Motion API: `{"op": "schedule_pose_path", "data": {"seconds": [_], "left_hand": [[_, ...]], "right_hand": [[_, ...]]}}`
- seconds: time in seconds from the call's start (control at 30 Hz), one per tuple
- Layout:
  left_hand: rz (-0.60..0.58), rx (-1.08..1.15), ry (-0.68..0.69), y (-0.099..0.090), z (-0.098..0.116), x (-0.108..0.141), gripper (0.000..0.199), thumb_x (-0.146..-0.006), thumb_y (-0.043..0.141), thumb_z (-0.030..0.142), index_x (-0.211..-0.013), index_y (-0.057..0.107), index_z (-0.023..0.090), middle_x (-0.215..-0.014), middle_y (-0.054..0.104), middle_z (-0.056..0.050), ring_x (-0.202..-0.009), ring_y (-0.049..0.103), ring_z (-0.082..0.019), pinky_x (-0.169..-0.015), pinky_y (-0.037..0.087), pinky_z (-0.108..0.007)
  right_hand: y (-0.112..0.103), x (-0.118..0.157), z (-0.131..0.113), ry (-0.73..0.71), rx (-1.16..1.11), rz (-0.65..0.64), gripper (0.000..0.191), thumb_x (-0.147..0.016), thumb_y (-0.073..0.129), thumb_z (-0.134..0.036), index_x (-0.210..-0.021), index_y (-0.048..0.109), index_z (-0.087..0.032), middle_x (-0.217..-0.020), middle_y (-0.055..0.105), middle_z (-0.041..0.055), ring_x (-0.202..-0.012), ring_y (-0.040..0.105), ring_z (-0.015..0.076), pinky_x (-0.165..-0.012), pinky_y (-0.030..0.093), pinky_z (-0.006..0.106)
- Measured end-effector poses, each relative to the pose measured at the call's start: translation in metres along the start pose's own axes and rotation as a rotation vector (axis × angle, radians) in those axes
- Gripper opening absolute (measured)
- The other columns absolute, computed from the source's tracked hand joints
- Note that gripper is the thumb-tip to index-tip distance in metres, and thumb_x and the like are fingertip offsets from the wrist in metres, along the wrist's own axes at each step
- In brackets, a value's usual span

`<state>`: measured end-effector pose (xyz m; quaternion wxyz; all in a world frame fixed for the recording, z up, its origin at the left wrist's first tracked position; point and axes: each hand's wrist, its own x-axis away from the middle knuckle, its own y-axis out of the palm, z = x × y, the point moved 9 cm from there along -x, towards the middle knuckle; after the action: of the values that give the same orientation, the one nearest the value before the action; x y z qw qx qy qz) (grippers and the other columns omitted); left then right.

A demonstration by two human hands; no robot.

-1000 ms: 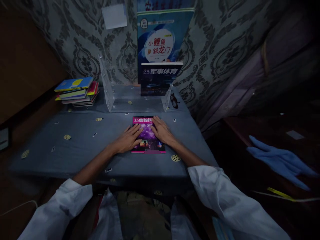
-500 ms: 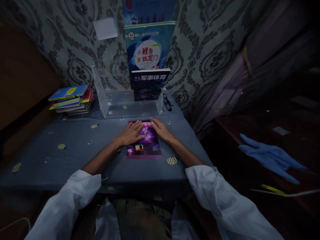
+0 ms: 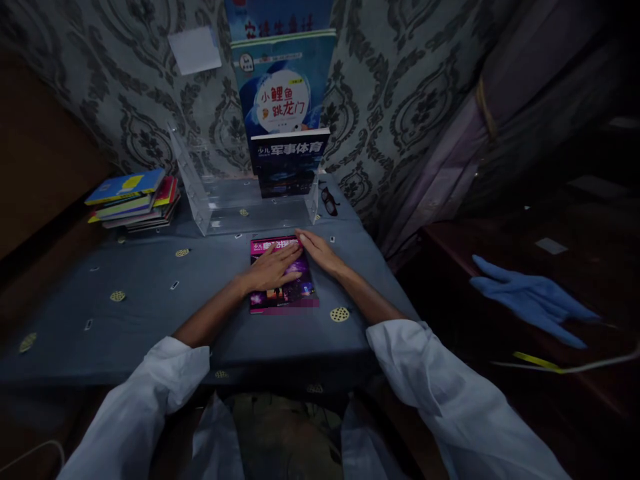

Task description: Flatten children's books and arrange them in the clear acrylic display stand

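Note:
A purple and pink magazine lies flat on the cloth-covered table, its title at the far end. Across its cover rests my left hand, flat with the fingers stretched out to the right. My right hand lies along the magazine's right edge, fingers extended, the tips at its upper right corner. Neither hand grips anything. Just beyond stands a clear acrylic rack holding a dark magazine, with a blue picture book upright behind it and another blue book higher up.
A stack of books sits at the table's far left. Eyeglasses lie right of the rack. A white card is against the patterned wall. On a dark surface to the right are a blue glove and a thin cable.
My left hand has slid right across the cover, uncovering the left part of the title. My right hand stays at the magazine's right edge. The whole view has shifted slightly.

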<state>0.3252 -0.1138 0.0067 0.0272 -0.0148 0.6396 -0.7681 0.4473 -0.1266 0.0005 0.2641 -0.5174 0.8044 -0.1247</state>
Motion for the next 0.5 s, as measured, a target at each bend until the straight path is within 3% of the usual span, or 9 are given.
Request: {"op": "schedule_pose_path", "data": {"seconds": [0.27, 0.37, 0.5], "left_hand": [[-0.005, 0.053, 0.119, 0.001, 0.045, 0.017, 0.067, -0.103, 0.035, 0.059, -0.158, 0.028, 0.021, -0.164, 0.029, -0.011, -0.155, 0.020, -0.023, -0.127, 0.003, -0.047], [-0.005, 0.082, 0.163, 0.000, 0.063, 0.028, 0.066, -0.103, 0.034, 0.057, -0.158, 0.029, 0.021, -0.162, 0.034, -0.010, -0.154, 0.022, -0.022, -0.127, 0.006, -0.047], [-0.029, 0.102, 0.224, 0.003, 0.088, 0.043, 0.061, -0.104, 0.037, 0.054, -0.158, 0.027, 0.029, -0.162, 0.034, -0.004, -0.154, 0.022, -0.022, -0.126, 0.010, -0.048]], "right_hand": [[0.001, 0.001, -0.001, -0.006, 0.053, 0.004, 0.054, -0.102, 0.036, -0.053, -0.137, 0.061, -0.020, -0.139, 0.065, 0.0079, -0.132, 0.057, 0.0253, -0.116, 0.040, 0.046], [0.001, 0.003, -0.003, -0.008, 0.085, 0.000, 0.055, -0.103, 0.034, -0.052, -0.138, 0.060, -0.018, -0.139, 0.065, 0.0099, -0.132, 0.058, 0.0253, -0.115, 0.041, 0.044], [0.004, 0.007, -0.010, -0.045, 0.118, -0.026, 0.056, -0.103, 0.033, -0.051, -0.141, 0.057, -0.017, -0.142, 0.062, 0.0111, -0.133, 0.056, 0.0237, -0.116, 0.040, 0.043]]}}
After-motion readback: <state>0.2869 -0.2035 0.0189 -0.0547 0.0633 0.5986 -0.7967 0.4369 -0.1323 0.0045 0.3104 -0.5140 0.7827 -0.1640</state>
